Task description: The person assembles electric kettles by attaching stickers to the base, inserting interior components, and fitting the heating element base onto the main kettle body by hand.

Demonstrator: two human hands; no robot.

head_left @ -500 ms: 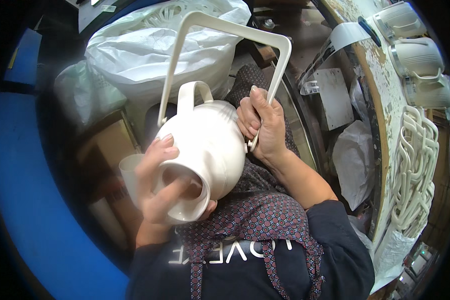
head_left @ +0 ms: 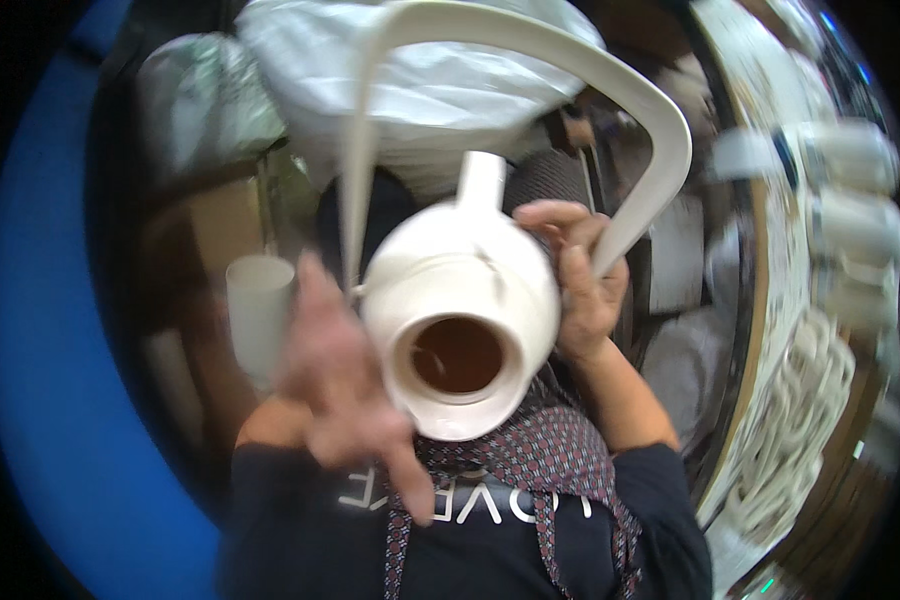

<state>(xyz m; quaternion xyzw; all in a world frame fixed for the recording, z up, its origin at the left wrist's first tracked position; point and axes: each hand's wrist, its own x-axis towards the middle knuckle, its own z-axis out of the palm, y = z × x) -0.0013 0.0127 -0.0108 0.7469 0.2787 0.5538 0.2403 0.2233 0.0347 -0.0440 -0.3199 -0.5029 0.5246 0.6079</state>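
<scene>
A white plastic jug (head_left: 460,260) is held above my lap, its round mouth tilted toward me and its brownish inside showing. One fixed handle (head_left: 481,180) stands out from its far side. A large swing handle (head_left: 660,130) arches up over it, away from me. My right hand (head_left: 588,285) grips the jug's right side by the foot of the swing handle, fingers curled around there. My left hand (head_left: 340,370), smeared by motion, is at the jug's left with fingers and thumb spread, seemingly holding nothing; whether it touches the wall I cannot tell.
Beyond the jug lies a big white sack (head_left: 420,90). A white cup-like cylinder (head_left: 260,310) stands at the left, near a cardboard box (head_left: 228,225). On the right-hand bench (head_left: 745,400) lie a bundle of white handles (head_left: 795,430) and several white jugs (head_left: 850,215). A blue surface (head_left: 60,350) runs along the left.
My left fingers have come out of the jug's mouth and spread at its left. The jug has turned, its mouth facing me more squarely. My view has shifted too.
</scene>
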